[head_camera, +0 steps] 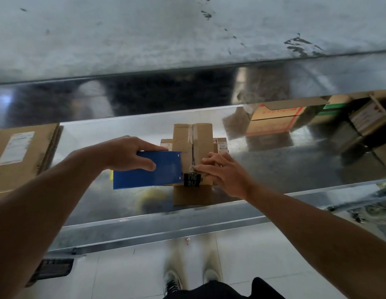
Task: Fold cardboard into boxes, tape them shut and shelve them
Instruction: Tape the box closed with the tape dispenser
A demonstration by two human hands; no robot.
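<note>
— On the steel shelf, far left?
— A flat carton. Next, the left hand, fingers gripping a blue tape dispenser, seemingly against the box.
— Right hand?
— Fingers loosely spread, pressing the box's taped seam at mid-shelf.

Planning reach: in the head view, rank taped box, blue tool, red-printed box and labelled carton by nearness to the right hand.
1. taped box, under right hand
2. blue tool, just left
3. red-printed box, back right
4. labelled carton, far left
</note>
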